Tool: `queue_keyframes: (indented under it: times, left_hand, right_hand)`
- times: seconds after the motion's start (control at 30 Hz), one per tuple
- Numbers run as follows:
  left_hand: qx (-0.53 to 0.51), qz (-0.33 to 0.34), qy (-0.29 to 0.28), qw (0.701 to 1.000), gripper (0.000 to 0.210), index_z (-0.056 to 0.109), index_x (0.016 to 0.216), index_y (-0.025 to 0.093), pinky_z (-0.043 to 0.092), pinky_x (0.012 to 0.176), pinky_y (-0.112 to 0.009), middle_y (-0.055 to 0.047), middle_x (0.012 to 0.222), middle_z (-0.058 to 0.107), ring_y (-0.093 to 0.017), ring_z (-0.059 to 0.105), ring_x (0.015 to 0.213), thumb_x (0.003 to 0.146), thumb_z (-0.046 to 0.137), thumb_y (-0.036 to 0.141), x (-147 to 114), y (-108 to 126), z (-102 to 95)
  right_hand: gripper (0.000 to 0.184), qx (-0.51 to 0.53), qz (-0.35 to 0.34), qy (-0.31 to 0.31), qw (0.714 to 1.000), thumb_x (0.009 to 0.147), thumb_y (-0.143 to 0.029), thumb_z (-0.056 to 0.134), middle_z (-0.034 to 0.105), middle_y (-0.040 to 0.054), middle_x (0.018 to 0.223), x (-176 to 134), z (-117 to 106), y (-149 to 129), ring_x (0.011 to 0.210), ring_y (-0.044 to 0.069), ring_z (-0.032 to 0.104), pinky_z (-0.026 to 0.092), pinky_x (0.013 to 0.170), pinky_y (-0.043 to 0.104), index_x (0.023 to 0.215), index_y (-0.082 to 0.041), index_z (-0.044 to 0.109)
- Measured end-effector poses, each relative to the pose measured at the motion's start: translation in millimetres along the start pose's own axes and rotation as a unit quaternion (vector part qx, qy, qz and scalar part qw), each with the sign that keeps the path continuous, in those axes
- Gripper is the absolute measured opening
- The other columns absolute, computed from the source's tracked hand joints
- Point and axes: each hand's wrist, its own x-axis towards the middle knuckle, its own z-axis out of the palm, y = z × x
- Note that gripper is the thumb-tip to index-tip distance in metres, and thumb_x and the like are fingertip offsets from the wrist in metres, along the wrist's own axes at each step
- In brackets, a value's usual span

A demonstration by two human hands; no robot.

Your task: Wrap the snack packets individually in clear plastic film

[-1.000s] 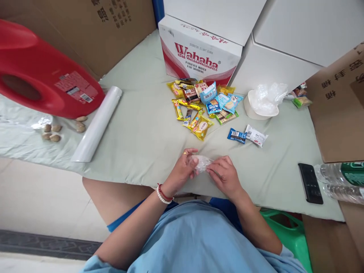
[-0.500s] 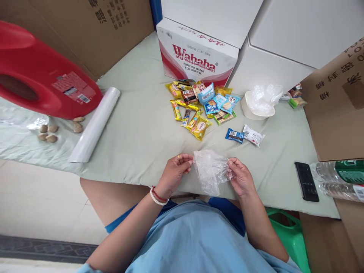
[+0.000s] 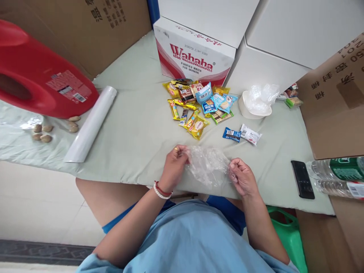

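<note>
A crumpled clear plastic bag [image 3: 209, 165] stretches between my two hands over the table's front edge. My left hand [image 3: 175, 165] pinches its left side, fingers closed. On the opposite side my right hand [image 3: 242, 176] grips the gathered end of the film. Just beyond the bag lie a blue snack packet [image 3: 231, 134] and a white snack packet [image 3: 250, 134], touching each other. Farther back is a pile of wrapped snacks [image 3: 199, 102] in yellow, blue and brown. Whether the bag's mouth is open, I cannot tell.
A white bowl [image 3: 245, 110] holds crumpled clear plastic. Behind the snacks stands a Wahaha carton [image 3: 196, 57]. To the left are a white roll [image 3: 91, 125], a red jug [image 3: 48, 76] and several nuts [image 3: 45, 138]. A phone [image 3: 302, 179] and plastic bottles [image 3: 322, 170] lie at right.
My left hand has moved slightly up and turned, and the bag is spread wider between my hands. My right hand keeps its hold, a little lower. The whole view has shifted slightly.
</note>
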Motion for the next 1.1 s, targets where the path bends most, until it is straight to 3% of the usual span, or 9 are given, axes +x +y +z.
queue_keyframes:
  times: [0.23,0.33,0.43,0.53,0.63,0.77,0.83,1.0,1.1]
  left_hand:
    - [0.033,-0.028,0.071,0.997,0.037,0.061,0.088,0.021,0.030,0.053,-0.025,0.005,0.071,0.055,-0.011,0.039,0.057,0.073,0.078,0.050,4.2,1.1,-36.2]
    - [0.148,0.001,0.033,0.988,0.036,0.063,0.083,0.021,0.034,0.060,-0.026,0.003,0.070,0.056,-0.014,0.044,0.065,0.082,0.069,0.056,1.6,2.0,-37.7]
    - [0.199,0.008,-0.030,0.979,0.046,0.060,0.069,0.021,0.035,0.063,-0.028,0.002,0.064,0.052,-0.016,0.044,0.065,0.088,0.061,0.063,-1.0,4.1,-32.1]
    - [0.211,-0.018,-0.072,0.975,0.057,0.065,0.068,0.020,0.034,0.060,-0.029,0.001,0.059,0.050,-0.017,0.044,0.061,0.089,0.057,0.072,-2.5,7.6,-28.7]
    - [0.224,-0.054,-0.114,0.966,0.065,0.070,0.071,0.020,0.033,0.055,-0.031,0.000,0.054,0.046,-0.018,0.041,0.055,0.090,0.051,0.079,-2.8,14.4,-34.0]
    - [0.275,-0.108,-0.184,0.938,0.072,0.073,0.075,0.018,0.034,0.055,-0.030,-0.002,0.057,0.047,-0.017,0.043,0.056,0.091,0.044,0.082,0.5,26.6,-47.7]
    - [0.291,-0.139,-0.212,0.922,0.080,0.074,0.079,0.016,0.034,0.053,-0.030,-0.001,0.059,0.046,-0.017,0.042,0.054,0.089,0.038,0.087,4.1,30.9,-51.4]
    - [0.293,-0.169,-0.245,0.909,0.097,0.074,0.079,0.013,0.030,0.049,-0.029,0.001,0.055,0.039,-0.014,0.034,0.049,0.080,0.028,0.099,12.4,33.7,-47.3]
    - [0.301,-0.183,-0.246,0.903,0.100,0.073,0.077,0.014,0.028,0.048,-0.029,0.001,0.055,0.038,-0.014,0.033,0.049,0.076,0.028,0.102,14.2,33.3,-45.5]
  right_hand:
    - [0.042,-0.214,-0.087,0.108,0.967,0.075,-0.059,0.088,0.053,-0.0022,0.069,10.0,-46.5,4.0,0.057,0.012,0.042,0.039,0.050,0.026,0.082,-0.023,0.068]
    - [0.046,-0.401,-0.247,0.106,0.876,0.082,-0.062,0.082,0.069,0.0106,0.107,6.8,-46.7,0.8,0.097,0.028,0.064,0.058,0.082,0.045,0.110,-0.026,0.074]
    - [0.078,-0.515,-0.375,-0.053,0.769,0.078,-0.060,0.087,0.055,0.0173,0.153,3.0,-28.9,0.4,0.147,0.041,0.044,0.044,0.117,0.063,0.145,-0.028,0.062]
    - [0.050,-0.577,-0.397,-0.158,0.696,0.091,-0.043,0.079,0.053,0.0131,0.160,9.8,-9.4,3.0,0.159,0.042,0.030,0.030,0.125,0.070,0.138,-0.029,0.068]
    - [0.015,-0.566,-0.390,-0.173,0.706,0.102,-0.027,0.063,0.073,0.0092,0.132,27.0,-4.2,-4.7,0.149,0.038,0.046,0.037,0.121,0.067,0.107,-0.027,0.077]
    - [0.020,-0.479,-0.315,-0.208,0.792,0.107,-0.037,0.056,0.077,0.0057,0.097,43.0,-11.3,-36.7,0.097,0.023,0.073,0.060,0.090,0.041,0.103,-0.025,0.071]
    - [0.023,-0.474,-0.319,-0.197,0.797,0.106,-0.045,0.059,0.076,0.0062,0.099,41.7,-9.9,-48.9,0.094,0.022,0.073,0.060,0.091,0.041,0.106,-0.024,0.069]
    - [0.065,-0.596,-0.381,-0.299,0.640,0.082,-0.050,0.089,0.058,0.0151,0.155,26.2,15.7,-26.5,0.156,0.041,0.036,0.028,0.127,0.069,0.139,-0.025,0.067]
    - [0.021,-0.638,-0.353,-0.306,0.612,0.096,-0.027,0.074,0.068,0.0107,0.144,25.9,24.2,-4.7,0.156,0.040,0.039,0.021,0.126,0.077,0.117,-0.026,0.078]
